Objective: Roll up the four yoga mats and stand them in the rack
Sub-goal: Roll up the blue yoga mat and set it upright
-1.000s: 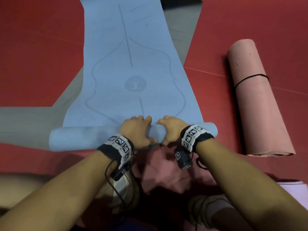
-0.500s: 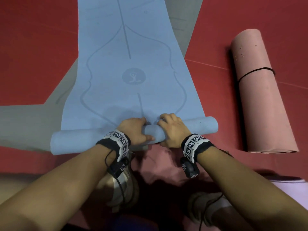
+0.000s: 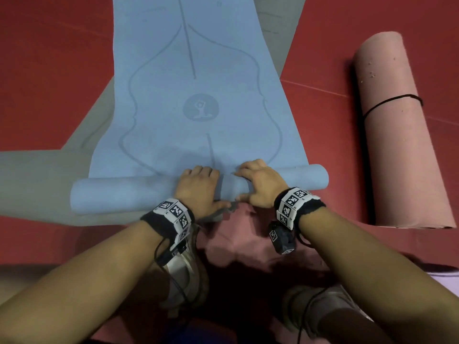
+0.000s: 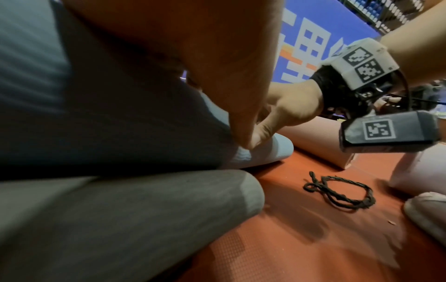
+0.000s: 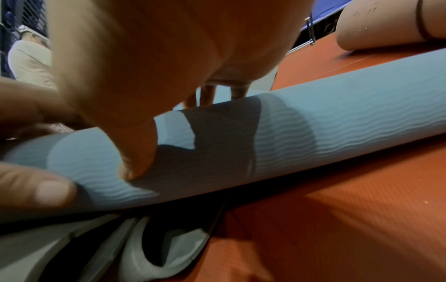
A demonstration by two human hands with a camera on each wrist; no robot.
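A blue yoga mat [image 3: 196, 70] lies flat on the red floor, its near end wound into a roll [image 3: 119, 194]. Both hands sit side by side at the roll's middle. My left hand [image 3: 198, 187] curls its fingers over the top, thumb on the near side. My right hand [image 3: 258, 184] grips the same way; in the right wrist view its thumb [image 5: 137, 152] presses into the ribbed blue roll [image 5: 325, 122]. A pink mat [image 3: 397, 135], rolled and tied with a black cord, lies to the right. A grey mat [image 3: 37, 180] lies flat under the blue one.
A loose black cord loop [image 4: 342, 192] lies on the red floor near my shoe [image 4: 429, 215]. A pale lilac mat edge [image 3: 447, 276] shows at the lower right. My shoes [image 3: 183, 271] stand just behind the roll. No rack is in view.
Both hands have shifted their hold on the roll's middle, fingers reaching further over its top. The roll has barely advanced along the blue mat.
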